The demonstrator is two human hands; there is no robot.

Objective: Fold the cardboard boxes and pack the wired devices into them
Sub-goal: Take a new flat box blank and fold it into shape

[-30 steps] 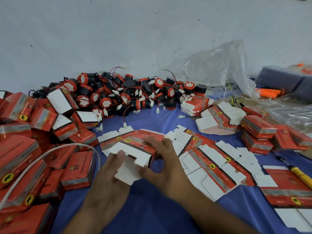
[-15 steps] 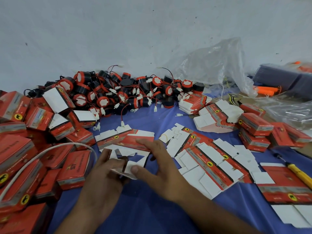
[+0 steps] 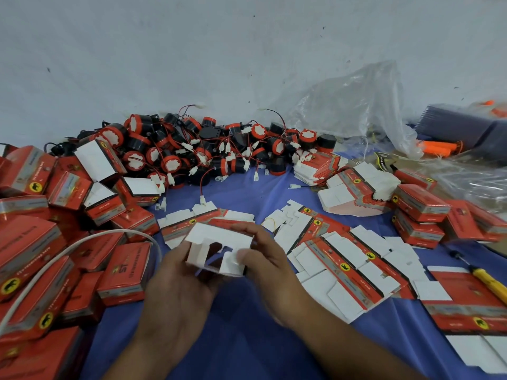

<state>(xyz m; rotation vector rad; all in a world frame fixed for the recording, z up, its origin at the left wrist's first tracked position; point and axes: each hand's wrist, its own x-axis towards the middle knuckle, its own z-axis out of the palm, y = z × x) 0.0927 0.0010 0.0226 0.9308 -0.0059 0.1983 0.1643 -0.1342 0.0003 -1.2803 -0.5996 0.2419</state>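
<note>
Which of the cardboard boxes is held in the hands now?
The half-folded box between the left hand and right hand, white flaps open; all others lie on the blue cloth.

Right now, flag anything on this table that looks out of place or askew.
A white cable loops across the red boxes on the left, and a yellow-handled screwdriver lies partly on a flat box blank at right. Neither looks like packing stock.
</note>
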